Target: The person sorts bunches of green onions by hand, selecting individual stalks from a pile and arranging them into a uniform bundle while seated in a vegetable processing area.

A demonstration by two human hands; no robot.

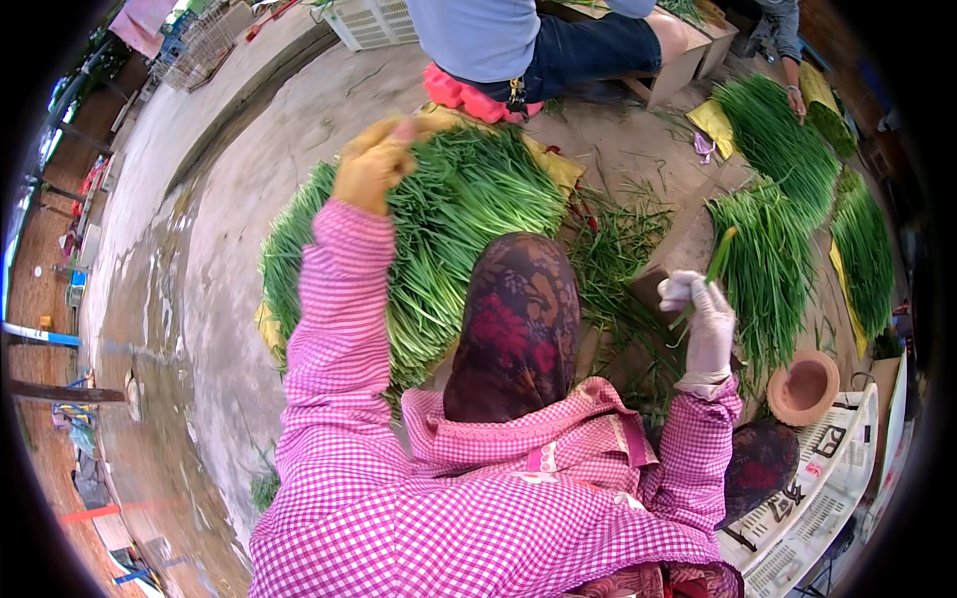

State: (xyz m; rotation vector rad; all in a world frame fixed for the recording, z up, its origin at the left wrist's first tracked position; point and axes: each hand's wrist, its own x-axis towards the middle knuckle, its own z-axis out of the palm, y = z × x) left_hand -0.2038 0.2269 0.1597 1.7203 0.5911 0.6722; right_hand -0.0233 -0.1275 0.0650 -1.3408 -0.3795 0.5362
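Observation:
My left hand (pixel 374 164), in a yellow glove, is raised over a large pile of long green stalks (pixel 469 179); its bent fingers are smeared by motion, and what they hold is unclear. My right hand (pixel 703 314), in a white glove, is closed on a green stalk with a yellow tip (pixel 725 244), beside a bundle of greens (pixel 758 239). My knee in dark floral cloth (pixel 508 319) lies between my hands. Loose cut greens (pixel 613 239) are scattered on the ground right of the pile.
A seated person (pixel 498 35) in dark shorts works ahead; a co-worker's hand (pixel 796 105) touches greens at upper right. A clay bowl (pixel 802 389) and printed white sacking (pixel 817 478) lie at right. A wet concrete channel (pixel 159 299) and raised ledge (pixel 229 55) run along the left.

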